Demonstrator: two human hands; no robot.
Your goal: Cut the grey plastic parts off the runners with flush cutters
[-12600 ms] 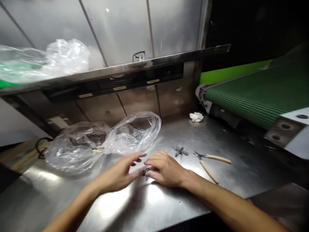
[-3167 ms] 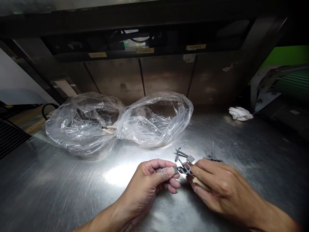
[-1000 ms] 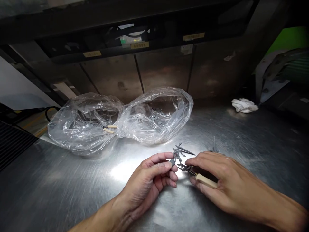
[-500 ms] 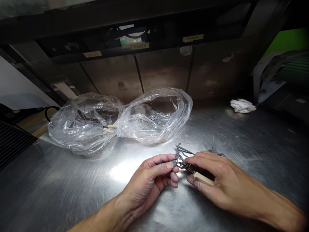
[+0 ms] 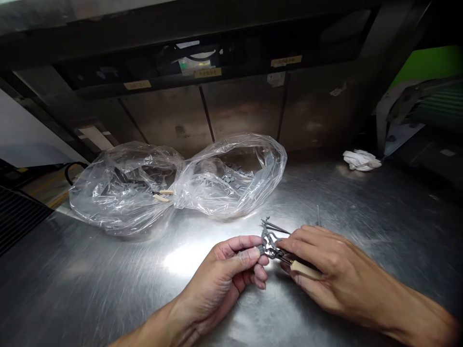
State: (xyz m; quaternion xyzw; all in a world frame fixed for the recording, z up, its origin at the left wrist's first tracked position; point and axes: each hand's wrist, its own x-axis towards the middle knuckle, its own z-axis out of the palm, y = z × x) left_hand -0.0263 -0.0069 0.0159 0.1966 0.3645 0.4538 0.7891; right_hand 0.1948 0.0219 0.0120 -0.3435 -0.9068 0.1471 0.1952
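Observation:
My left hand [image 5: 231,274] pinches a small grey plastic part with thin branching runners [image 5: 268,237] between thumb and fingers. Wrapped in my right hand [image 5: 325,265] are nippers with cream handles [image 5: 306,270]; their metal jaws meet the grey part just beside my left fingertips. Whether the jaws have closed on the plastic is too small to make out. More thin grey runners stick up behind my right hand, partly hidden by it.
Two clear plastic bags stand on the metal table: the right bag [image 5: 267,193] holds small grey pieces, the left bag [image 5: 108,207] grey branching pieces. Cream-handled nippers [image 5: 162,195] lie between them. A crumpled white cloth [image 5: 361,160] sits at the back right, before the metal back wall [image 5: 246,106].
The fingers of my right hand have drawn closer together around the nippers' handles. Both hands stay in nearly the same place, and the view has shifted slightly.

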